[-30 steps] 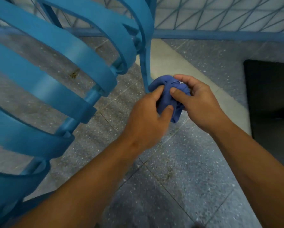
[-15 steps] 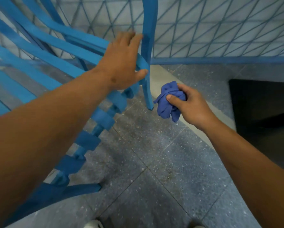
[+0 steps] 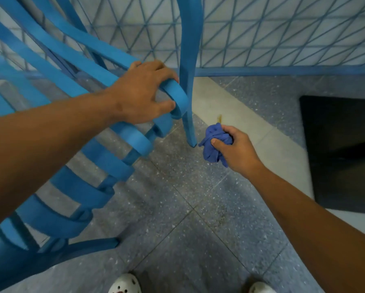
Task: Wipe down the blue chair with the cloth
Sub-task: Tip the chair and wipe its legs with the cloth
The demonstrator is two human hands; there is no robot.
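Observation:
The blue chair, made of curved slats, fills the left half of the view, tipped so its slats fan toward me. My left hand grips the curled end of an upper slat next to the chair's upright leg. My right hand holds a bunched dark blue cloth low and just right of that leg's foot, close to it but apart.
A blue mesh fence with a bottom rail runs across the back. A pale strip of floor and a black mat lie to the right. Speckled grey floor tiles spread below. My white shoes show at the bottom edge.
A second ago both hands held the cloth. My left hand let go, reached to the chair and now curls round a slat's end. My right hand lowered the cloth beside the leg's foot.

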